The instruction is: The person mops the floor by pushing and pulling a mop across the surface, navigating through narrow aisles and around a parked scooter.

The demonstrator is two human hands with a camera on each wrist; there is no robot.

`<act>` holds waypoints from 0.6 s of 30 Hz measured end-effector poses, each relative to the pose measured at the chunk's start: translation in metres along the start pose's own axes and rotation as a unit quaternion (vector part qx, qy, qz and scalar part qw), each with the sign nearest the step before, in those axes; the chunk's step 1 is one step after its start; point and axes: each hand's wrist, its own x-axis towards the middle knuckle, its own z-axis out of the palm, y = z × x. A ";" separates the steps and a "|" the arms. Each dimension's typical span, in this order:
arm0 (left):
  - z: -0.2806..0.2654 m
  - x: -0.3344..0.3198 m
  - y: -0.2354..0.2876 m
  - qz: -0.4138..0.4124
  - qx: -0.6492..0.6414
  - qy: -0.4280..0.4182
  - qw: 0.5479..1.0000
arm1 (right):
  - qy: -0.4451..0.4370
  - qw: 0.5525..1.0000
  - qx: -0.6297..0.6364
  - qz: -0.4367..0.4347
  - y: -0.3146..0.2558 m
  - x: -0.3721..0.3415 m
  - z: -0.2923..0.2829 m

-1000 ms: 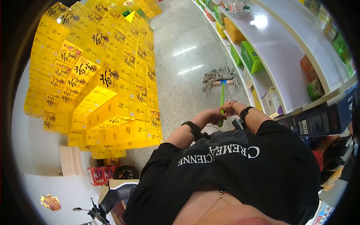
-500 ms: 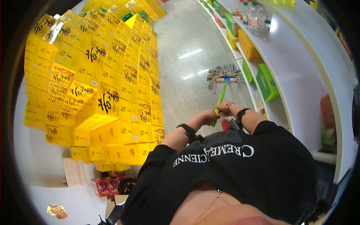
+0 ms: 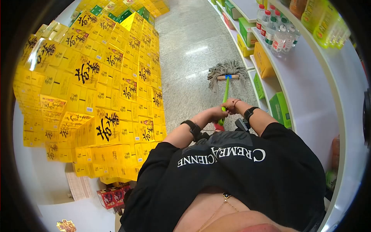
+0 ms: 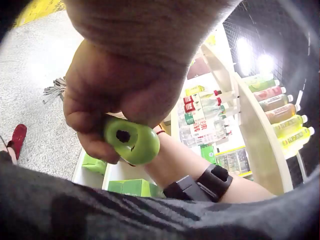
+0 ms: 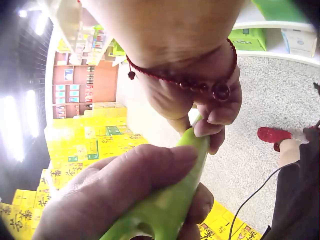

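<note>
A mop with grey strands lies on the floor ahead, and its green handle runs back toward the body. My left hand grips the handle's end, whose holed tip pokes out of the curled fingers in the left wrist view. Farther along, my right hand holds the handle close to the left one. In the right wrist view the right hand, with a red bracelet, has its fingers round the handle, and the left thumb lies along it nearer the camera.
Stacked yellow boxes line the left side. White shelves stand at the right with bottles and green boxes. Grey floor runs between them. A red shoe shows in the right wrist view.
Both hands have kept their hold on the handle. The mop head has shifted slightly up and left in the head view, and more shelf bottles have come into sight.
</note>
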 end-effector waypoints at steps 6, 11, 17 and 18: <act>-0.072 0.079 0.019 -0.018 -0.026 -0.039 0.999 | 0.060 0.997 -0.048 -0.003 -0.075 0.048 -0.049; -0.158 0.144 0.046 0.035 -0.076 -0.061 0.995 | 0.059 0.908 -0.373 -0.180 -0.130 0.152 -0.121; -0.258 0.190 0.107 0.021 0.003 -0.089 0.996 | 0.107 0.982 -0.152 -0.022 -0.249 0.147 -0.156; -0.265 0.206 0.110 0.011 -0.006 -0.091 0.996 | 0.127 0.979 -0.158 -0.024 -0.256 0.160 -0.166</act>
